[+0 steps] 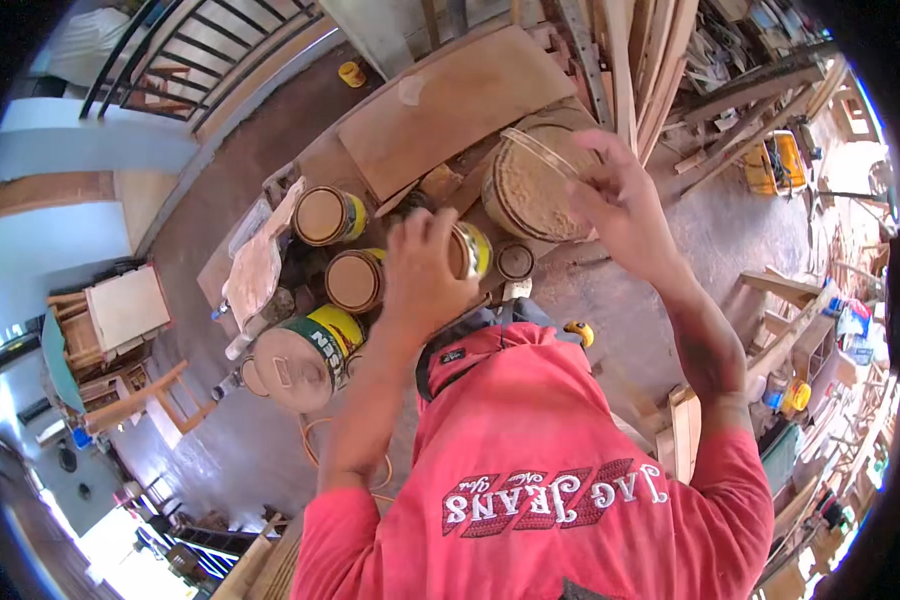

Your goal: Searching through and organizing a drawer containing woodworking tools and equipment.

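My left hand (428, 272) is curled at a small tin (478, 248) with a yellow label, its fingers and thumb around the top. Much of this lid is hidden behind the hand. To the right, my right hand (625, 205) is over the edge of a wide round tub (530, 195) filled with tan, crumbly material. Its fingers are closed on the end of a thin, pale, see-through strip (538, 152) that slants across the tub; whether this is a handle or a lid's edge I cannot tell.
Two tan-topped tins (320, 215) (354, 281) and a larger green-and-yellow can (295, 365) stand left. A small dark-rimmed tin (515, 261) sits near me. Behind lies a brown board (460, 110); long planks (660, 70) lean at the back right. A dusty plastic bag (255, 270) lies left.
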A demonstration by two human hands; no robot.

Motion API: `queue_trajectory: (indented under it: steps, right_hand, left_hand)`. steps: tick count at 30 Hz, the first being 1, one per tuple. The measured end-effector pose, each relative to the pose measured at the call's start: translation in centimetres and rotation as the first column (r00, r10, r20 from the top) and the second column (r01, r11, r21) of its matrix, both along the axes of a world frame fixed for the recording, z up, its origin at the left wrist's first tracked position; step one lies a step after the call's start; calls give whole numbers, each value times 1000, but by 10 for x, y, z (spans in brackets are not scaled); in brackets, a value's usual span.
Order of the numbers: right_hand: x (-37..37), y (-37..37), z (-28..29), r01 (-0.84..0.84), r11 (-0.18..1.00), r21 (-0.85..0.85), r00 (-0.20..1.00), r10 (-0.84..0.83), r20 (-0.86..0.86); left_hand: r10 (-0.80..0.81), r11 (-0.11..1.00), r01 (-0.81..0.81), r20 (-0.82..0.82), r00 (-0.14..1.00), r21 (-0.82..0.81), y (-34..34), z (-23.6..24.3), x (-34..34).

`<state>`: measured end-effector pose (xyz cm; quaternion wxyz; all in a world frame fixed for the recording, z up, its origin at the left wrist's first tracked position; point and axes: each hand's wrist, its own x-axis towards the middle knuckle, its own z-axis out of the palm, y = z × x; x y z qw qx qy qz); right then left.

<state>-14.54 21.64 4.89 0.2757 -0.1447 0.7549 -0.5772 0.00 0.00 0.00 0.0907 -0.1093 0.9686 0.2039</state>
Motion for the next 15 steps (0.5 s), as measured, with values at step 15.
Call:
queue_trajectory:
  steps: [15]
  right_hand:
    - [-102,-86,129,187,945,-268,927,-260,-270]
  left_hand:
    - [389,906,-412,-194,900,-94,-93,-27,-154]
